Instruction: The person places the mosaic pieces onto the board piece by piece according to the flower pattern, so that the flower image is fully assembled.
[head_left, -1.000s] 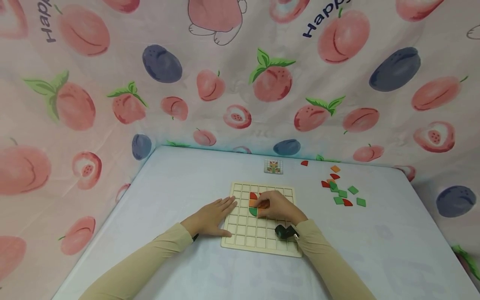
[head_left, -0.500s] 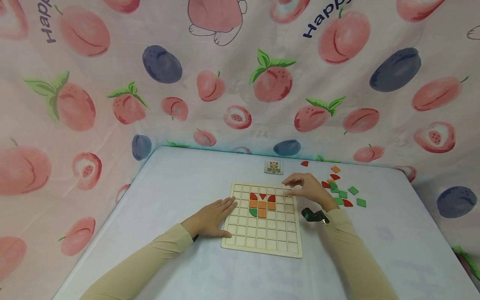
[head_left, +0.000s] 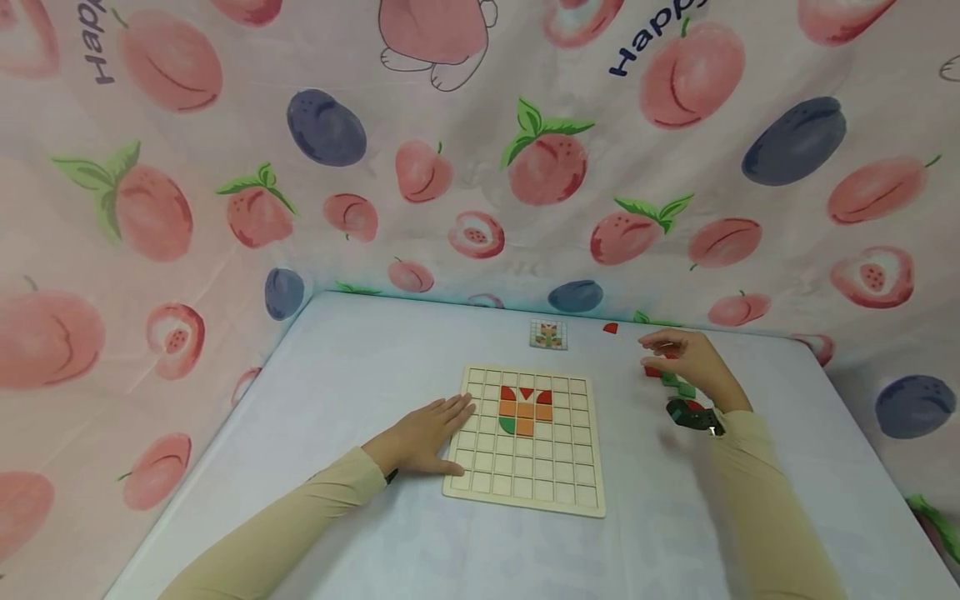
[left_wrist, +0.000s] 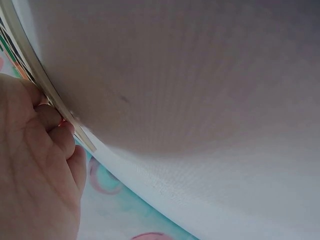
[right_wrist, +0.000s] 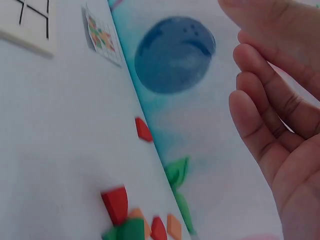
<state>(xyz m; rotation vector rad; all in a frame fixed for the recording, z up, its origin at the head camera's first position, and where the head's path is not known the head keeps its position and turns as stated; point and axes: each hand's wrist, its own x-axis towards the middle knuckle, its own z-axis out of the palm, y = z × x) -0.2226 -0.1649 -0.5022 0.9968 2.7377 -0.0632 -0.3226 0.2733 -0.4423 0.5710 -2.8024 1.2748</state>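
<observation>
A pale wooden grid board (head_left: 522, 467) lies on the table, with several tiles set together in its upper middle: red pieces, orange squares (head_left: 525, 411) and a green quarter-round tile (head_left: 507, 425). My left hand (head_left: 422, 435) rests along the board's left edge, fingers stretched over the rim. Over the loose tiles at the right, my right hand (head_left: 693, 362) hovers with thumb and fingers apart, holding nothing. It partly covers the pile; a red tile (head_left: 652, 372) and a green tile (head_left: 686, 389) show beside it. The right wrist view shows red, green and orange tiles (right_wrist: 173, 226) below the fingers.
Behind the board lies a small card (head_left: 549, 334) with a coloured grid pattern. A lone red tile (head_left: 611, 328) sits near the table's back edge. Fruit-printed cloth (head_left: 480, 192) hangs behind and at the left of the white table (head_left: 360, 358).
My right hand has left the tiles on the board and moved right, to above the loose tiles. The left hand stays at the board's edge.
</observation>
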